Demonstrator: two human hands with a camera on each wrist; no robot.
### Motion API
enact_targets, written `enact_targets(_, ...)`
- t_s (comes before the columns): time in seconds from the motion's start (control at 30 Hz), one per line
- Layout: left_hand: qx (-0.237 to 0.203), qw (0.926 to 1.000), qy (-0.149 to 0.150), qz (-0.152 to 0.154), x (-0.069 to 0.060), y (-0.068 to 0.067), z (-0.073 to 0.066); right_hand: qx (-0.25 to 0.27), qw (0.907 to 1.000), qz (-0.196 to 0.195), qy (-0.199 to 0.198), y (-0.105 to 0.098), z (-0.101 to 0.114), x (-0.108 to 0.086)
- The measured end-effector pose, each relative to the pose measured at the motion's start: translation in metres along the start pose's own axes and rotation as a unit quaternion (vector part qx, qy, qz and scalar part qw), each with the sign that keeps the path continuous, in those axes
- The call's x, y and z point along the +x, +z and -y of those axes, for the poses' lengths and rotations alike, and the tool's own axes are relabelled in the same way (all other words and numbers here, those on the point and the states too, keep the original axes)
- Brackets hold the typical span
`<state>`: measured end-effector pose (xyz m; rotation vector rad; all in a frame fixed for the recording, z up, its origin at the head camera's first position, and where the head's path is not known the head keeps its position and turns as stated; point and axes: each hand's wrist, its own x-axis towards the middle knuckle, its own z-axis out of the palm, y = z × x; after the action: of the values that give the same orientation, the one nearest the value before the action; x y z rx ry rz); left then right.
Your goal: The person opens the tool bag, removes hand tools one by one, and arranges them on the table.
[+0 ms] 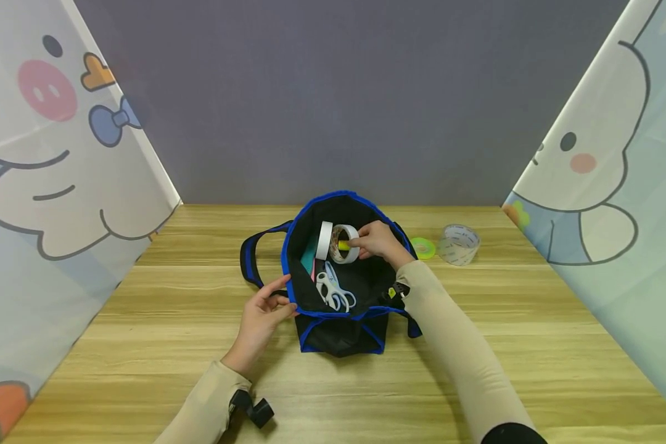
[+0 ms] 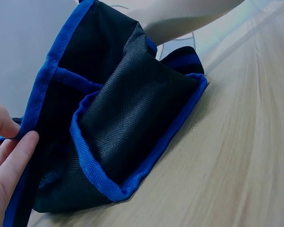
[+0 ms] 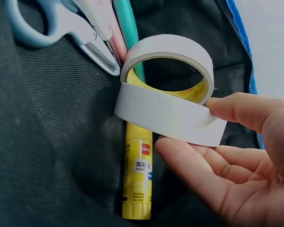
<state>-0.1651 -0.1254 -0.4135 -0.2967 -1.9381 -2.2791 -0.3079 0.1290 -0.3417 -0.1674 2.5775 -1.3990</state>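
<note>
A black bag with blue trim point(image 1: 341, 336) stands with its mouth spread. My left hand point(image 1: 261, 317) pinches its left rim between thumb and fingers; in the left wrist view the fingertips point(image 2: 26, 142) lie on the blue edging. Inside the bag, my right hand point(image 1: 378, 242) holds a white tape roll point(image 3: 175, 116) by its edge, between thumb and fingers. Another white roll point(image 3: 168, 45) touches it. Beneath them lies a yellow glue stick point(image 3: 138, 175). Light-blue and white scissors point(image 1: 333, 288), a pink item point(image 3: 114, 38) and a teal item point(image 3: 128, 23) are also in the bag.
To the bag's right on the wooden table point(image 1: 144, 345) are a yellow-green tape roll point(image 1: 423, 248) and a wide clear tape roll point(image 1: 459, 245). A bag strap point(image 1: 251, 259) loops out on the left. A grey wall stands behind, with patterned cloth panels at both sides.
</note>
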Motion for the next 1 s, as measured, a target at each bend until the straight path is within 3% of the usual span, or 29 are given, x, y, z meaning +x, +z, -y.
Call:
enact_targets(0.2,0.002,1.0000,0.001,0.002,0.000,0.000,-0.001,-0.047,0.9986,-0.001,-0.025,-0.007,0.003,-0.005)
enact_targets(0.33,0.003,1.0000,0.001,0.002,0.000,0.000,-0.001,-0.050,0.9979,-0.004,-0.041,-0.015,0.007,-0.010)
enact_targets(0.73,-0.006,0.9999,0.011,0.009,0.001,0.000,0.000,0.046,0.9974,-0.002,-0.056,-0.035,0.011,-0.022)
enact_targets(1.0,0.002,0.9998,0.019,0.011,0.000,-0.001,0.002,0.135,0.9890,-0.014,-0.060,-0.042,0.007,-0.027)
